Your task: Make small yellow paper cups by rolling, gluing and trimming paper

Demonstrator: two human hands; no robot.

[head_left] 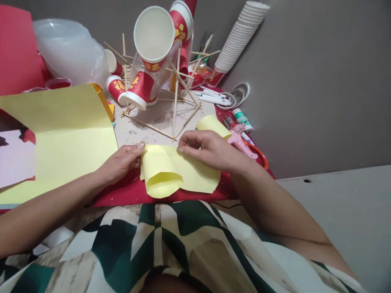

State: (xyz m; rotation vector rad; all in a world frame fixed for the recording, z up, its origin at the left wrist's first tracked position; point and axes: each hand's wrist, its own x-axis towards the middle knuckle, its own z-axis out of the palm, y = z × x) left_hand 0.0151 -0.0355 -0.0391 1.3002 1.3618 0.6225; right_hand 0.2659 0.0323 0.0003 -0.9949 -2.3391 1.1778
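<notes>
The likeliest slip, as I judge it, is the curl springing open. The yellow paper piece (pixel 195 177) is held only by light pinches at its far edge, and the rolled part is springy, so a loosened thumb would let it flatten. A harder squeeze could crease the round mouth instead. The skewer ends of the cup-and-skewer structure (pixel 152 61) point toward the hands from twelve o'clock, and a lifted knuckle could catch one and tip the cups. The pink scissors (pixel 244 145) lie just beside the right wrist at three o'clock, where a sweep of the arm could knock them.

The left hand (pixel 122 162) and right hand (pixel 210 150) are apart, each closed on the far edge of the piece. The left pinches at the rolled side, the right at the flat side.

The piece lies on the red table cover (pixel 122 193) at the near edge, in front of the person's body. It is pale yellow and matte. Its left half is curled into a loose, open tube whose mouth faces six o'clock. Its right half lies flat, with a slightly uneven cut edge.

A second rolled yellow paper (pixel 214 124) lies at one o'clock from it, and a large yellow sheet (pixel 67 134) lies at nine o'clock. A stack of paper cups (pixel 241 36) leans at the wall, at about one o'clock beyond.
</notes>
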